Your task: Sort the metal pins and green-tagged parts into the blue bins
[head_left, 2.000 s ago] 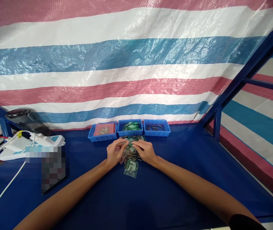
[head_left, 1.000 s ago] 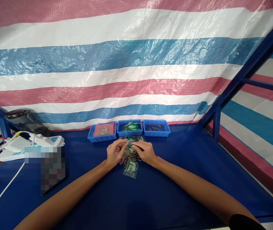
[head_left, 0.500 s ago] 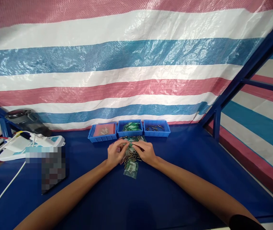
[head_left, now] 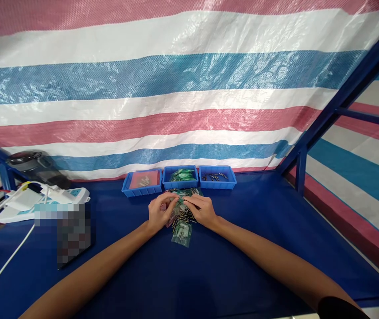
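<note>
My left hand [head_left: 159,212] and my right hand [head_left: 203,210] rest close together on the blue table [head_left: 189,266], over a heap of small metal pins [head_left: 183,216] and green-tinted plastic bags [head_left: 182,232]. Both hands have their fingers curled and pinched towards each other above the heap. What the fingertips grip is too small to name. One filled small bag lies just in front of the hands.
Three small blue trays stand in a row behind the hands: a left tray [head_left: 142,183] with pinkish bags, a middle tray [head_left: 180,177] with green bags, a right tray [head_left: 218,177] with loose pins. A white power strip [head_left: 43,198] with cables and a dark device [head_left: 35,166] lie far left. Striped tarpaulin walls the bench.
Almost nothing has changed. Both hands stay over the heap, with only small finger movements.
</note>
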`<state>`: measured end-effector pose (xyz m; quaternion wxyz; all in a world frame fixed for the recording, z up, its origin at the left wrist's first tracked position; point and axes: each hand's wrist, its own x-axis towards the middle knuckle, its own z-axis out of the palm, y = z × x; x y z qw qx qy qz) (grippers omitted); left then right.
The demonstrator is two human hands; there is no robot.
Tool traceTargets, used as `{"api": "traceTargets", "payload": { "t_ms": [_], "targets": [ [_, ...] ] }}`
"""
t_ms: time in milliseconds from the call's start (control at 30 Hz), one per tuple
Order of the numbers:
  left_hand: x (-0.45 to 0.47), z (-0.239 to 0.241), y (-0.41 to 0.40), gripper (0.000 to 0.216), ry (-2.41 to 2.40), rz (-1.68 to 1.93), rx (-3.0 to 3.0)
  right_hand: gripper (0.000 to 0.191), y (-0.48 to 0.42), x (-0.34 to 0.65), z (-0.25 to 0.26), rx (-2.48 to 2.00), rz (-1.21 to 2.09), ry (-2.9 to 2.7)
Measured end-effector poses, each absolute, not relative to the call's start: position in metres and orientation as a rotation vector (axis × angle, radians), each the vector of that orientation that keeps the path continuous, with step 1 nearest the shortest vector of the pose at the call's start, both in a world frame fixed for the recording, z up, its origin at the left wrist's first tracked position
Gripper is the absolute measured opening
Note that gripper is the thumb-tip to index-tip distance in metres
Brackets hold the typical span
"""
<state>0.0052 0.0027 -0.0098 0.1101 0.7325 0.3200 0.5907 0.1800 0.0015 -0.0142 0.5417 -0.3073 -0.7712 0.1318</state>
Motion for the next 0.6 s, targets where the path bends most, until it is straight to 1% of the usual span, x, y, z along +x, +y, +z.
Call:
{"api": "traceTargets", "payload": {
  "t_ms": [367,600],
  "targets": [
    [0.005,-0.0129,0.0038,0.021,0.967,1.765,2.124,0.023,0.0012,0.1806,-0.0133,-0.754,0.31,-1.853],
    [0.0048,-0.0113,0.0037,0.024,0.911,1.751,2.093,0.021,0.0006,0.1804,-0.0143,-0.746,0.314,-1.846]
  ]
}}
